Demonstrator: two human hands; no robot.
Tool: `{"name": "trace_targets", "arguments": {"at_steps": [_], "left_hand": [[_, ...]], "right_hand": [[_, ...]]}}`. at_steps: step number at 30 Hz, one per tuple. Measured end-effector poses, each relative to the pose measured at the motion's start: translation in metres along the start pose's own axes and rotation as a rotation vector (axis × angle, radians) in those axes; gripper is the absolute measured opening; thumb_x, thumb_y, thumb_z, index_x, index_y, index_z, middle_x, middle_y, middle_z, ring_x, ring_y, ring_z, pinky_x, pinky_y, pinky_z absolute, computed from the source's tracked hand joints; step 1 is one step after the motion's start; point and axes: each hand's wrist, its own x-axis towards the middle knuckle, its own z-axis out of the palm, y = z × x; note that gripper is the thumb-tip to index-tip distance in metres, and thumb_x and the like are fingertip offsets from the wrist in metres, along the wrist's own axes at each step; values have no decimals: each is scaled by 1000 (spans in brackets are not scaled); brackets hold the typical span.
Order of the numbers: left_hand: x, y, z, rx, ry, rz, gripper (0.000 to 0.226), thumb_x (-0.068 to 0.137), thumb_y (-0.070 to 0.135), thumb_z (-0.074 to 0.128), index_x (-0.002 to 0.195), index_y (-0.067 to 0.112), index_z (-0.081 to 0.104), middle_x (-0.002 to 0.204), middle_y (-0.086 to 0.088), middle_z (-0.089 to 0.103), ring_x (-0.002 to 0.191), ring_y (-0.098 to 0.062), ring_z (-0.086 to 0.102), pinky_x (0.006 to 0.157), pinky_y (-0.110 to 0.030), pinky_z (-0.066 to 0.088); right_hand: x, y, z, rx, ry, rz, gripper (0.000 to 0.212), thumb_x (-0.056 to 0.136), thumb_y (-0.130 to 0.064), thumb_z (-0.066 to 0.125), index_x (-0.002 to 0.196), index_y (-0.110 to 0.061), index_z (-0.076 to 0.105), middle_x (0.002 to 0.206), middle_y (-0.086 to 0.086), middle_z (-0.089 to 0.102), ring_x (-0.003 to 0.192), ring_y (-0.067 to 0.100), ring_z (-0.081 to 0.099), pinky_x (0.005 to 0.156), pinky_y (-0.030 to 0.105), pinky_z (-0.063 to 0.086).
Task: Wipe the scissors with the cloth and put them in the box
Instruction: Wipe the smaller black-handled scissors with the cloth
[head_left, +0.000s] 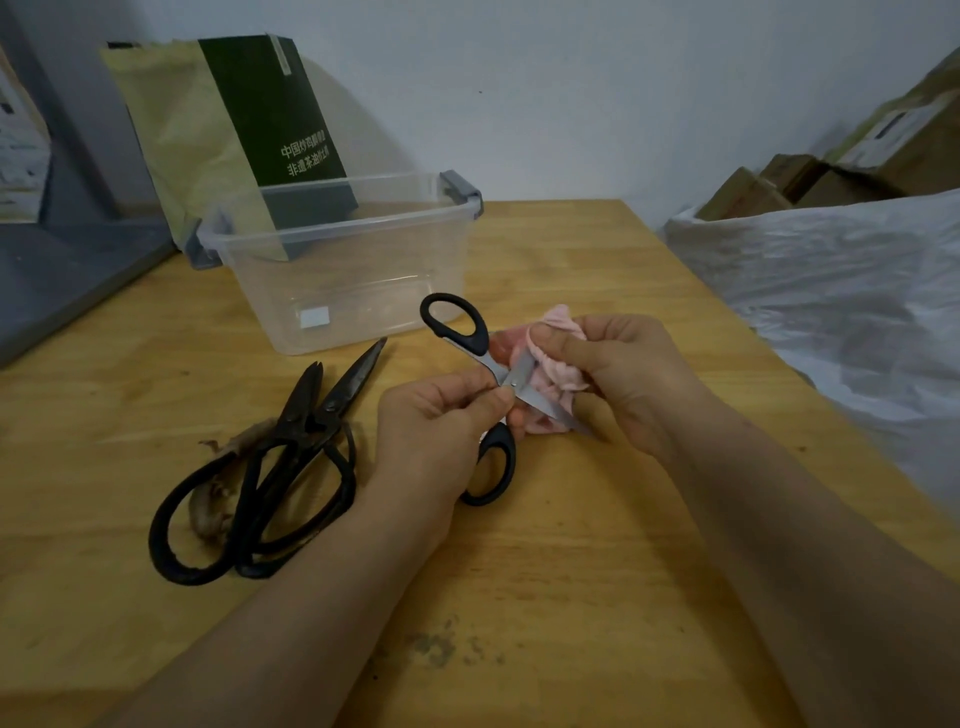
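The black-handled scissors (497, 365) are held just above the table (571, 561), in front of the box, with their blades spread open. One handle loop points up toward the box and the other hangs down beside the left wrist. The left hand (441, 415) pinches the scissors at the pivot, fingers and thumb curled round the shanks. The right hand (623, 374) grips a bunched pink cloth (558, 379), thumb pressing it against one blade. The other blade runs under the cloth, with only part of it showing.

The clear plastic box (337, 231), with grey latches at its ends, stands open on the table just behind the hands. None of the scissors are in it. Two old dark iron scissors (291, 447) lie overlapping on the table to the left, touching each other, tips toward the box.

A green and yellow paper bag (249, 130) leans against the wall behind the box. A white plastic sheet (831, 291) covers the right edge, with cardboard boxes (831, 176) beyond it
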Motion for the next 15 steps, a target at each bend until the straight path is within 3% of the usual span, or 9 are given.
{"name": "trace_targets", "arguments": {"at_steps": [3,6,9,11,14,15], "left_hand": [[2,-2,-1,-11,36,3,11,82,-1,65,88,7,71,74,-8,72,67,-13,67,66,-21,57],[5,-3,-2,2,42,7,15,82,0,66,95,6,70,79,-8,72,68,-10,67,64,-18,56],[4,-3,2,0,21,-17,12,83,0,65,93,4,69,75,-10,71,72,-18,66,74,-28,57],[3,-4,4,0,33,-20,10,83,0,65,88,7,70,74,-10,71,74,-19,67,76,-29,57],[4,-5,2,-23,54,-13,13,82,0,66,89,10,71,78,-6,71,66,-6,67,63,-16,55],[4,-4,1,-21,56,-13,14,82,0,66,89,11,70,82,-5,72,67,-5,67,62,-14,54]], "right_hand": [[-1,3,0,-140,-133,46,22,81,-1,66,100,10,66,66,16,69,55,21,66,53,30,58],[4,5,3,-184,-53,27,22,80,-5,70,98,7,69,79,22,71,67,26,68,63,33,59],[6,3,3,27,70,42,22,84,-5,67,96,13,62,65,19,67,53,24,66,43,34,55],[6,2,0,44,48,47,18,84,-4,65,90,11,62,58,17,65,46,22,64,42,32,54],[3,5,1,-164,-123,104,23,78,-8,70,96,5,68,81,26,70,70,33,68,70,46,58],[3,7,2,-176,-125,107,22,79,-7,69,97,5,69,83,28,69,71,35,67,71,47,57]]}}
